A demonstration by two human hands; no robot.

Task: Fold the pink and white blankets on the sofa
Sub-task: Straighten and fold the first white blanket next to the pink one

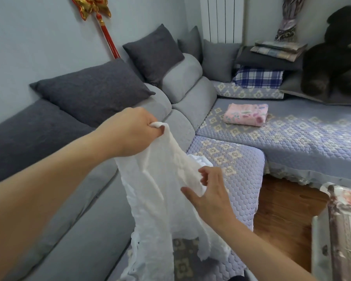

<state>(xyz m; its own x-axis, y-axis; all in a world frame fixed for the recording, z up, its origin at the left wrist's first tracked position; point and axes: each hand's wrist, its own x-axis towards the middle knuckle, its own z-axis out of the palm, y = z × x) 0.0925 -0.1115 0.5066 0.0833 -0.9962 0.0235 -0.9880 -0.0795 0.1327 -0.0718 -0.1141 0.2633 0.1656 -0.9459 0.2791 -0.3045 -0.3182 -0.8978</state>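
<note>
Two blankets listed. Pink blanket (pixel 245 114): already folded into a compact block, lying on the quilted lilac sofa cover (pixel 292 134) of the far seat section, well apart from both hands. White blanket (pixel 160 195): unfolded, hanging in the air over the near seat, lower edge crumpled and trailing onto the cushion.

Left hand (pixel 134 130): raised, fingers curled tight around a bunched top corner of the white cloth, bearing its weight. Right hand (pixel 209 191): lower, thumb and fingers partly spread, pinching a fold along the hanging edge; hold looks light, not a full fist.

Step in hand, as judged: finding a second corner to spread the cloth flat. Advised: run the right hand along the top edge until the true corner is reached, not a mid-edge fold; pull both corners apart until the edge is taut; shake once to drop the creases; only then bring corner to corner. Thin, limp fabric likely to twist, so keep the edges matched.

Hard to make out: bottom of white cloth cut off by frame edge; full size and far corners lost in folds. Small white piece (pixel 199 159) behind the cloth, whether part of it or separate, cannot tell. Dark plush shape (pixel 336 53) at right partly cropped.
</note>
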